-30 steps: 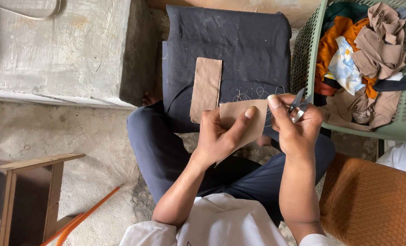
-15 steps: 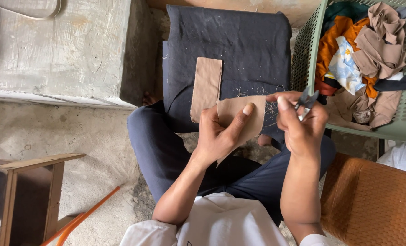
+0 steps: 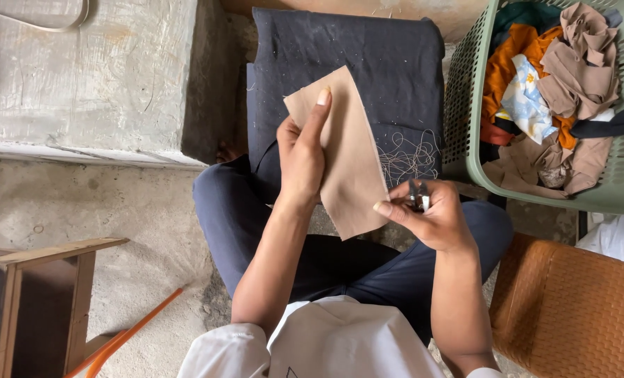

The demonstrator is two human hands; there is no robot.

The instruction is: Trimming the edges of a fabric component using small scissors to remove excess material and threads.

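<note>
head view, person seated. left hand (image 3: 301, 157) pinches tan cloth piece (image 3: 347, 157) along its left edge, held up over the lap & a dark cloth (image 3: 368, 56). right hand (image 3: 431, 217) nips the piece's lower corner w/ the thumb, fingers curled shut round small snips (image 3: 417, 196). green basket (image 3: 536, 105) at right holds a heap of cloth scraps (image 3: 557, 91): tan, orange, white-blue print, dark. loose threads (image 3: 406, 157) on the dark cloth.

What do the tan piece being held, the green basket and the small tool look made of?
Tan piece: woven cloth, matte, limp with a frayed edge. Green basket: moulded plastic, by its perforated wall. Small tool in the right hand: seemingly dark metal, mostly hidden.
</note>
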